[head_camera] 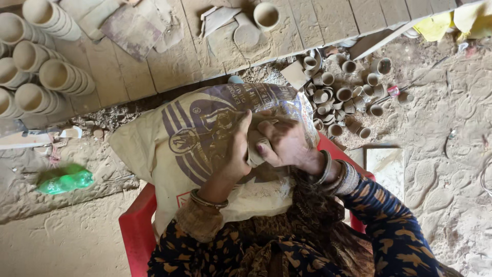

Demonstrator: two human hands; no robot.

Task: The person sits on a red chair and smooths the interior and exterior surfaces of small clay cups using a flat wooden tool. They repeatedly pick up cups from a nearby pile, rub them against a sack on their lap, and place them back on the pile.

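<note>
A lump of grey-brown clay (255,146) sits between my two hands, over a printed cream sack (169,138) that covers a red plastic stool (134,228). My left hand (237,149) presses against the clay's left side with the fingers curled up along it. My right hand (287,143) grips it from the right, thumb on the near face. Both wrists carry metal bangles, and my dark patterned sleeves fill the bottom of the view.
Stacks of unfired clay cups (38,61) lie on wooden boards (143,61) at upper left. One single cup (266,15) stands at top centre. A heap of small clay cups (341,95) lies on the sandy ground to the right. A green plastic bottle (65,180) lies at left.
</note>
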